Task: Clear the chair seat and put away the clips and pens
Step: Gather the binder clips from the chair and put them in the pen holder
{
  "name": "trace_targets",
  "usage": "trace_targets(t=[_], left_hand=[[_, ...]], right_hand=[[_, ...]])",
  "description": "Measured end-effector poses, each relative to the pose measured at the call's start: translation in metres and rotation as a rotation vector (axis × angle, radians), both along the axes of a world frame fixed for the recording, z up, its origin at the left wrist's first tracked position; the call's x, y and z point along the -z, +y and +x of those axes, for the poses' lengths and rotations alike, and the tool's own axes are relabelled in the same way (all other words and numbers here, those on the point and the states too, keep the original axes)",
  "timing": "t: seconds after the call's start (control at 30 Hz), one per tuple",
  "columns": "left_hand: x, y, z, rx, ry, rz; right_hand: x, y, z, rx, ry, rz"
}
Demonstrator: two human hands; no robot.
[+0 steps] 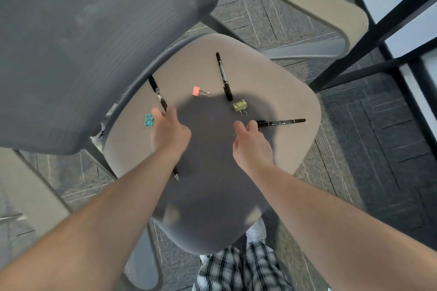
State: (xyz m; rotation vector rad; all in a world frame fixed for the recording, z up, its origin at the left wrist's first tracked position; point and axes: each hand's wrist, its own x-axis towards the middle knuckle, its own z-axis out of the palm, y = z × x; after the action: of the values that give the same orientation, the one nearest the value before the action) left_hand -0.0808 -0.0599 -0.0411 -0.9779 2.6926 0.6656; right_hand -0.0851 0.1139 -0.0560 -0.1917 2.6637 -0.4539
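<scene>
A grey office chair with a mesh back and a beige padded seat (272, 92) is filling the view, and both bare forearms are reaching over it. The left hand (169, 131) is closing on a black pen (158, 94) that is running under its palm, while the right hand (251, 146) is curling, fingers apparently empty, just beside a black marker (281, 122). Another black marker (224, 77), an olive binder clip (240, 106), a pink binder clip (196, 91) and a teal binder clip (148, 119) are lying apart on the seat.
</scene>
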Motion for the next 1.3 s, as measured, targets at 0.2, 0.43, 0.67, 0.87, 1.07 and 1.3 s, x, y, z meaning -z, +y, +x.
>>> trace_targets(t=[0.2,0.43,0.67,0.87,1.07,1.3], left_hand=[[0.003,-0.043,-0.003,-0.105,0.037,-0.034],[0.025,-0.062,-0.009,-0.102,-0.07,0.027],[0.037,-0.072,-0.011,-0.044,-0.085,0.037],[0.041,-0.074,-0.004,-0.033,-0.062,0.037],[0.034,-0.078,0.003,0.034,-0.178,-0.081],[0.04,-0.07,0.031,0.095,-0.207,-0.141]], right_hand=[[0.019,-0.01,0.001,0.041,-0.001,0.102],[0.033,-0.023,-0.004,0.052,0.043,0.043],[0.033,-0.03,-0.003,0.281,0.072,-0.011],[0.03,-0.031,-0.004,0.307,0.061,0.024],[0.031,-0.036,-0.008,0.454,0.06,-0.114],[0.031,-0.036,-0.01,0.552,0.014,-0.117]])
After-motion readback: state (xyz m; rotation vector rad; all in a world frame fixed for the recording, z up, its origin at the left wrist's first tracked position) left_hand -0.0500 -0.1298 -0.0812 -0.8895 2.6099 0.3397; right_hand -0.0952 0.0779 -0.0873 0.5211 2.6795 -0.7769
